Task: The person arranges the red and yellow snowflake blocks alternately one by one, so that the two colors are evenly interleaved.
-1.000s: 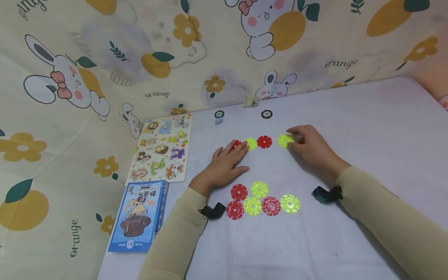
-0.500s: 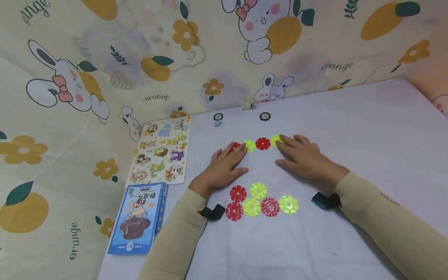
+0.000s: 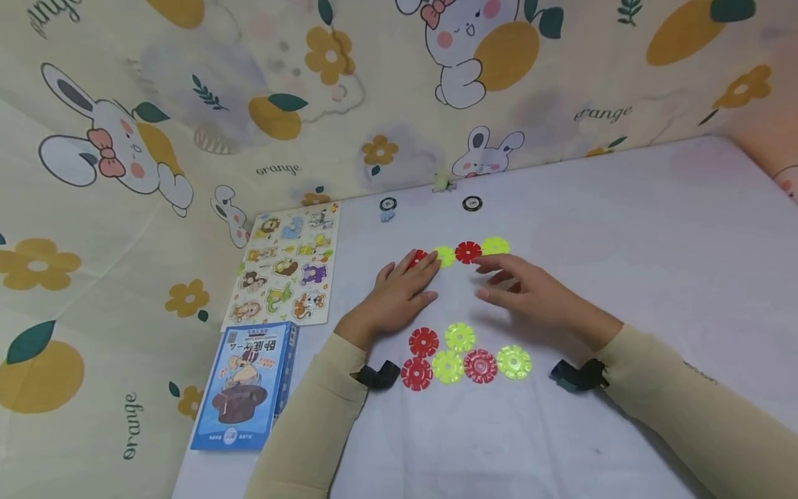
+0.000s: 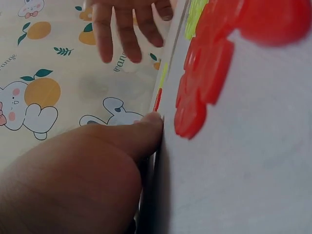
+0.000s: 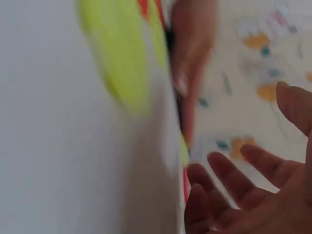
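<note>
Bare table (image 3: 623,229) right of disc row (image 3: 467,252); curtain wall (image 3: 374,104) close behind.

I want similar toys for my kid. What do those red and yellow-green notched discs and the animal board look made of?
The discs look like glossy, slightly translucent moulded plastic. The animal board seems flat printed card or thin wood; which one, I can't tell.

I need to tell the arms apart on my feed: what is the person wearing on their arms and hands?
Both arms wear long beige sleeves down to the wrist. A small black device sits at the left wrist, and another at the right. The left hand and right hand are bare: no gloves, no rings visible.
</note>
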Demonstrator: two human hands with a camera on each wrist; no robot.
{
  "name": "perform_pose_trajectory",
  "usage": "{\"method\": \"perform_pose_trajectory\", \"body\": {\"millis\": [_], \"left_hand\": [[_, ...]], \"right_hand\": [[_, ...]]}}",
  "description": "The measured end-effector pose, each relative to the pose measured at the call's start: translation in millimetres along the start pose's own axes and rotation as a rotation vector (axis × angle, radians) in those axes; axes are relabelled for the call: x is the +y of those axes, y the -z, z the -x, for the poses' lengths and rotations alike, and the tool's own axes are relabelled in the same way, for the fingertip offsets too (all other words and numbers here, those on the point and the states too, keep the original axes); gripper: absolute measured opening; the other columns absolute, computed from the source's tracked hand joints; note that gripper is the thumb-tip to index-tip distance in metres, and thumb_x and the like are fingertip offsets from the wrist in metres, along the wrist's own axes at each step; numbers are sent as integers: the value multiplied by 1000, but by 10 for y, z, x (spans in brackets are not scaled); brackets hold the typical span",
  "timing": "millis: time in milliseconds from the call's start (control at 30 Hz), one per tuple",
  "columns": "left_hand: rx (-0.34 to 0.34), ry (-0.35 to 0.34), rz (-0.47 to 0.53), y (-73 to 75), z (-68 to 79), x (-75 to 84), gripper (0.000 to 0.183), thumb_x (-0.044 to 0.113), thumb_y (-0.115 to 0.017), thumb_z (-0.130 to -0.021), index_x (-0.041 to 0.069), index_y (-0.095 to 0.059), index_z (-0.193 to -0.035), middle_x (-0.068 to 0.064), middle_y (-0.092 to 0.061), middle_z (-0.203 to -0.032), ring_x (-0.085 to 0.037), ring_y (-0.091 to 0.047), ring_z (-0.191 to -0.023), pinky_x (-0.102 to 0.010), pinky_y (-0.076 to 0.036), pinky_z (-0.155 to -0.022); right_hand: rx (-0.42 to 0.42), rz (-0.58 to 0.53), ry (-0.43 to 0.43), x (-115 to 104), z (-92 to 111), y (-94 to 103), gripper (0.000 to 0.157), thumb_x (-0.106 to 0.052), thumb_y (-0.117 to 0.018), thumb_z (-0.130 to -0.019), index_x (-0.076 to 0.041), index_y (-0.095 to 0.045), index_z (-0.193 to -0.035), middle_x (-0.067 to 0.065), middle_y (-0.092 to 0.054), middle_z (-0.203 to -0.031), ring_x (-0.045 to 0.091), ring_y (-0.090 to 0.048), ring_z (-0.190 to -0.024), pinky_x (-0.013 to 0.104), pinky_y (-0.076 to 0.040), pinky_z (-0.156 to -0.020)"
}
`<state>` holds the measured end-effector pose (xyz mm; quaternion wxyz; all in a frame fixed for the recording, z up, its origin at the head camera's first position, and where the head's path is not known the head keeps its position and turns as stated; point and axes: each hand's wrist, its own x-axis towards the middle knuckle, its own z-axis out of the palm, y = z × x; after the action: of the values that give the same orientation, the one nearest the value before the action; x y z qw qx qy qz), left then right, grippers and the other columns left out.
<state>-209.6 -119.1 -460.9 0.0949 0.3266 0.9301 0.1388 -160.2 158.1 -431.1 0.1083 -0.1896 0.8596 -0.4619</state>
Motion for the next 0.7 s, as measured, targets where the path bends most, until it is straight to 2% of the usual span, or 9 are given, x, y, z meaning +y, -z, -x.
{"method": "perform_pose_trajectory", "body": {"millis": [67, 133, 267, 400, 500, 600, 700], "left_hand": [[4, -8, -1, 3, -2, -7, 62, 50, -37, -99, 31, -14, -154, 16, -2, -158, -18, 6, -144, -52, 0, -111], [8, -16, -8, 7, 2, -9, 62, 49, -37, -100, 30, -15, -154, 15, -3, -158, -19, 4, -144, -52, -1, -111], [7, -19, -14, 6, 6, -24, 61, 47, -37, -100, 30, -16, -154, 16, -4, -158, -19, 4, -144, -52, -1, -111], [5, -19, -13, 12, 5, -22, 61, 46, -39, -100, 30, -15, -154, 16, -4, -158, -19, 4, -144, -53, -1, -110], [6, -21, -5, 12, 5, -18, 61, 46, -39, -100, 31, -15, -154, 17, -3, -158, -18, 5, -144, -53, 0, -110], [9, -25, 3, 9, 5, -14, 60, 45, -39, -100, 31, -15, -154, 17, -4, -158, -19, 4, -144, -53, -1, -110], [12, -25, 9, 10, 1, -8, 61, 46, -39, -100, 30, -16, -154, 16, -5, -158, -19, 4, -144, -53, -1, -110]], "right_hand": [[-78, -21, 32, -55, 7, -137, 63, -47, -68, -86, -22, -47, -140, -2, -52, -133, 19, -50, -116, 44, -45, -92], [-148, 8, 57, -114, 12, -276, 63, -48, -70, -84, -22, -49, -138, -5, -52, -131, 15, -47, -118, 43, -43, -95], [-224, 150, 117, -235, -6, -514, 61, -50, -71, -81, -23, -56, -133, -11, -50, -128, 10, -41, -120, 40, -40, -97], [-202, 350, 183, -351, -41, -693, 61, -52, -71, -80, -22, -59, -132, -10, -50, -119, 11, -41, -111, 39, -39, -89], [-164, 447, 200, -403, -63, -788, 57, -47, -74, -79, -22, -61, -129, -6, -49, -114, 14, -42, -105, 38, -39, -81], [-136, 460, 182, -428, -82, -831, 47, -39, -77, -79, -20, -64, -119, -5, -49, -108, 15, -43, -101, 36, -39, -77], [-124, 380, 120, -434, -108, -820, 38, -35, -80, -77, -22, -61, -107, -9, -51, -99, 12, -45, -95, 33, -41, -75]]}}
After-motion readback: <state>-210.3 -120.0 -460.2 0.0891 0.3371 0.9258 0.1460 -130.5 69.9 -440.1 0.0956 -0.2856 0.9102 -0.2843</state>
